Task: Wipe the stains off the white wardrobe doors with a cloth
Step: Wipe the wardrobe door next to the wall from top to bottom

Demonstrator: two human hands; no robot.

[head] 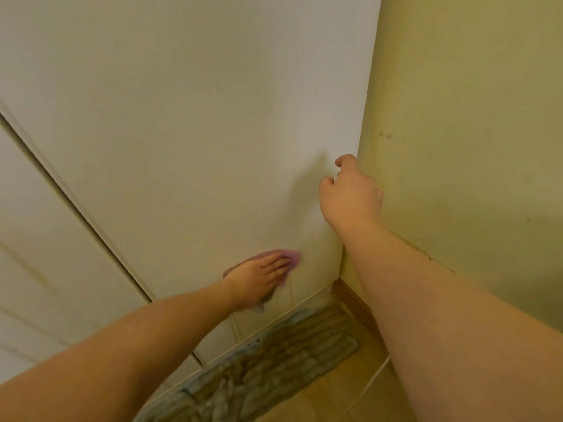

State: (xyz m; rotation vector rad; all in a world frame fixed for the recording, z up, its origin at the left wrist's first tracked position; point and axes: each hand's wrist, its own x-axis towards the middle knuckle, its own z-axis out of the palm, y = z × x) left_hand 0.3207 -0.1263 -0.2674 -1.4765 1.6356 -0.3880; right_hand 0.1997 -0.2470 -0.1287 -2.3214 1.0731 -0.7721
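Green wall (472,117) beside wardrobe door (182,117), grey rug (289,354) below

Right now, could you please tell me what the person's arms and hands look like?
Both arms are bare, no sleeve in view on the left forearm or right forearm. The left hand and right hand wear no gloves; no ring, watch or bracelet shows. A thin dark streak lies along the right forearm's upper edge, on arm or wall I cannot tell.
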